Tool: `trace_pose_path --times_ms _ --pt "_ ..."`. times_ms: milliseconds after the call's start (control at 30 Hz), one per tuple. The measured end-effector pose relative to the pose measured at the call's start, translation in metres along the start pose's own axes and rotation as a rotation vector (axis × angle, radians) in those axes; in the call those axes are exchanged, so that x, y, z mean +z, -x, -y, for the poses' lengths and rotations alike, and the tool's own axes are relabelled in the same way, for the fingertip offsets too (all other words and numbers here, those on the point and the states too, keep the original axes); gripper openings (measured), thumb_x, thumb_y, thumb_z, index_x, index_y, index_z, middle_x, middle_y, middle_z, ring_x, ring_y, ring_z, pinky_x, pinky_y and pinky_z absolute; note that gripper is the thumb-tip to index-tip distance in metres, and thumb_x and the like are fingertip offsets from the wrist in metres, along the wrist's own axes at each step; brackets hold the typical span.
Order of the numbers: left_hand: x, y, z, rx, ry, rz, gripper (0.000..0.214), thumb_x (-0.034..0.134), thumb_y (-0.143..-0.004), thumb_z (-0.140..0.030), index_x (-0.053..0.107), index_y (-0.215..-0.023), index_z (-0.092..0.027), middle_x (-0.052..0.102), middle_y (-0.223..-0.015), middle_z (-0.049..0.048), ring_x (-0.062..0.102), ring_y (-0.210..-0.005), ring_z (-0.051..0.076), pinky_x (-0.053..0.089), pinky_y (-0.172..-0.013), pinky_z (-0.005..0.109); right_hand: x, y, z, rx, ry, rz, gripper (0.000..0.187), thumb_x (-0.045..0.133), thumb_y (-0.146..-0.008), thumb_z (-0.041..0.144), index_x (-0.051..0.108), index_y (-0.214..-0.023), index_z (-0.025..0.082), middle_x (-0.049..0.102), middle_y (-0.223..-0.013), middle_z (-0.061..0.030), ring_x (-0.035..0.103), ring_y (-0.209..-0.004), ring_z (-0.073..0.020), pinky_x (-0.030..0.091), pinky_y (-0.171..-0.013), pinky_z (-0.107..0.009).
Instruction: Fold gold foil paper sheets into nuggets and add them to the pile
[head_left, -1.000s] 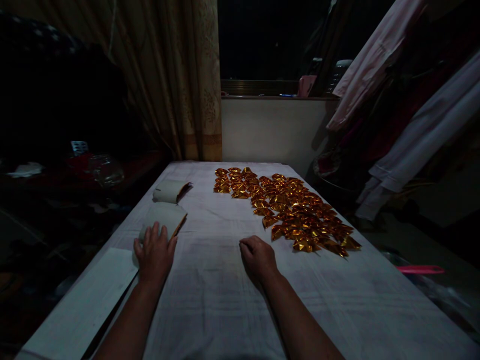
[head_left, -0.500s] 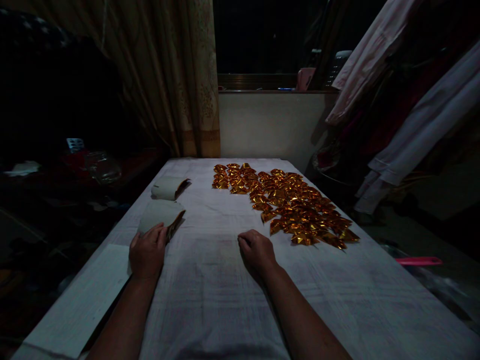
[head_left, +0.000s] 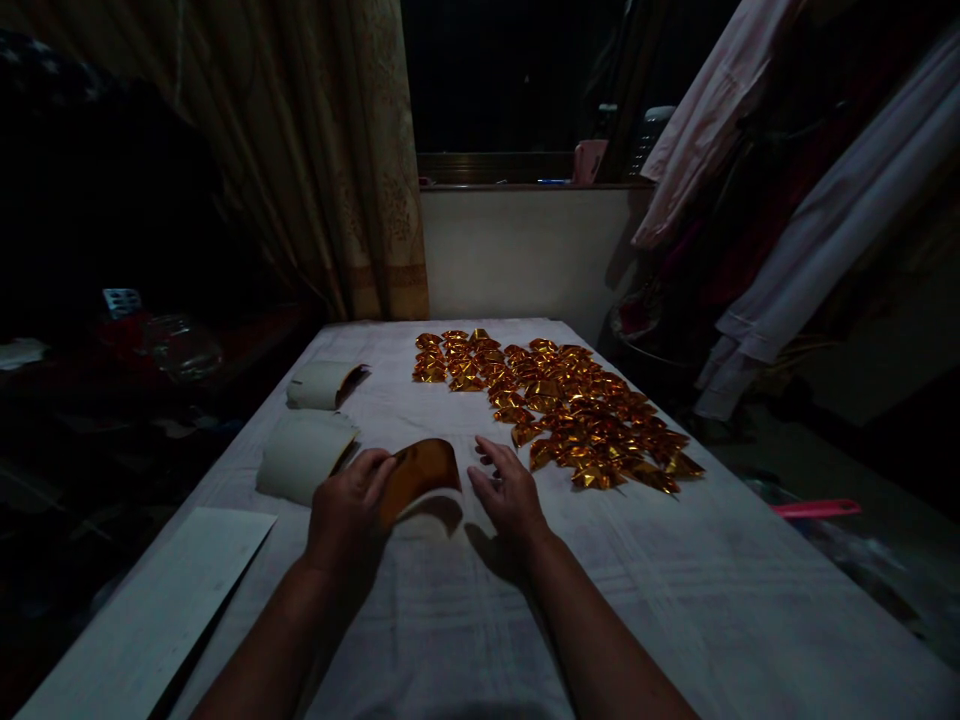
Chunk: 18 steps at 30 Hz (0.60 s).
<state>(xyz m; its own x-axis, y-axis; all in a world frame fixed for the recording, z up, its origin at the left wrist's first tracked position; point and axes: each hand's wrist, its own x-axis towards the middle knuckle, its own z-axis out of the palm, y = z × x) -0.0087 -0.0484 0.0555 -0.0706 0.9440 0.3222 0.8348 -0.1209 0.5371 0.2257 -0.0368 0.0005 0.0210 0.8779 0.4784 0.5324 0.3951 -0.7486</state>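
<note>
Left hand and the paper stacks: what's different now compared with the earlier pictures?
The left hand has left the nearer paper stack and moved right, toward the middle of the table; it now holds a curved gold sheet. The right hand, closed before, has opened its fingers beside the sheet. The farther paper stack, the folded gold pieces and the white board stayed put.

A cloth-covered table point(head_left: 420, 650) is stretching from near to far, its pale cloth point(head_left: 675, 590) showing faint check lines and shallow creases. Towards the far right, many folded gold foil pieces point(head_left: 585, 420) are lying crowded in uneven rows. On the left, a far curled stack point(head_left: 319, 385) and a nearer curled stack point(head_left: 296, 455) are resting pale side up, while a flat white panel point(head_left: 161, 610) is lying at the near left.
</note>
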Motion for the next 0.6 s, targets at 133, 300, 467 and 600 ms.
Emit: trace_pose_path --times_ms 133,300,467,600 --pt "0.002 -0.027 -0.007 0.021 0.026 0.195 0.028 0.051 -0.084 -0.047 0.069 -0.08 -0.026 0.073 -0.073 -0.0015 0.066 -0.068 0.018 0.041 -0.06 0.025 -0.003 -0.001 0.002 0.024 -0.091 -0.048 0.046 0.049 -0.092 0.043 0.063 -0.128 0.017 0.071 -0.113 -0.0124 0.068 -0.096 -0.0204 0.057 -0.077 -0.032" --pt "0.018 -0.043 -0.009 0.025 0.011 0.27 0.025 0.053 -0.084 -0.042 0.07 -0.078 -0.024 0.073 -0.072 -0.0005 0.064 -0.067 0.017 0.038 -0.059 0.025 -0.003 -0.003 -0.002 0.121 -0.155 -0.025 0.046 0.049 -0.093 0.044 0.063 -0.128 0.018 0.073 -0.112 -0.0106 0.07 -0.087 -0.019 0.059 -0.073 -0.03" --pt "0.03 -0.045 -0.011 0.026 -0.002 0.262 0.025 0.054 -0.085 -0.043 0.07 -0.078 -0.025 0.074 -0.074 0.0002 0.063 -0.068 0.018 0.038 -0.061 0.025 0.003 -0.005 -0.007 0.21 -0.089 -0.032 0.049 0.058 -0.087 0.039 0.061 -0.132 0.02 0.073 -0.11 -0.0085 0.07 -0.081 -0.0174 0.058 -0.073 -0.028" --pt "0.032 -0.049 -0.011 0.041 0.027 0.24 0.029 0.05 -0.087 -0.045 0.071 -0.082 -0.026 0.074 -0.077 -0.0003 0.065 -0.069 0.018 0.041 -0.062 0.025 0.004 -0.005 -0.009 0.232 -0.018 -0.023 0.042 0.061 -0.084 0.028 0.067 -0.125 0.022 0.076 -0.101 -0.0046 0.07 -0.077 -0.0171 0.057 -0.075 -0.029"
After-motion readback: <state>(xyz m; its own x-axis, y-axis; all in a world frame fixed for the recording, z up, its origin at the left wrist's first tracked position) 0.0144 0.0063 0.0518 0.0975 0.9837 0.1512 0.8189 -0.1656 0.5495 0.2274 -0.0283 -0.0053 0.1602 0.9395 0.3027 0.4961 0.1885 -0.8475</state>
